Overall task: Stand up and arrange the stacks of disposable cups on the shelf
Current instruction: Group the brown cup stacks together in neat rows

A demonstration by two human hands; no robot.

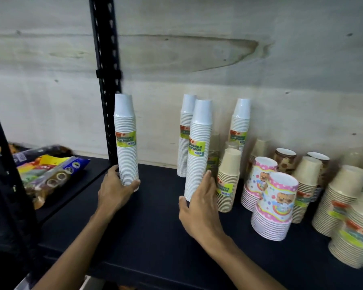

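Several tall white cup stacks stand upright on the black shelf [155, 216]. My left hand [113, 189] grips the base of the leftmost white stack [126, 141], which stands near the black upright post. My right hand [199, 204] wraps round the bottom of another white stack [198, 147] in the middle. Two more white stacks [186, 130] [240, 124] stand behind against the wall. Beige stacks [228, 178] and pink printed stacks [275, 206] stand to the right.
A black perforated post [106, 80] rises at the shelf's left end. Beyond it, colourful packets [50, 170] lie on the neighbouring shelf. More beige cup stacks [342, 197] crowd the far right. A plywood wall [218, 59] backs the shelf.
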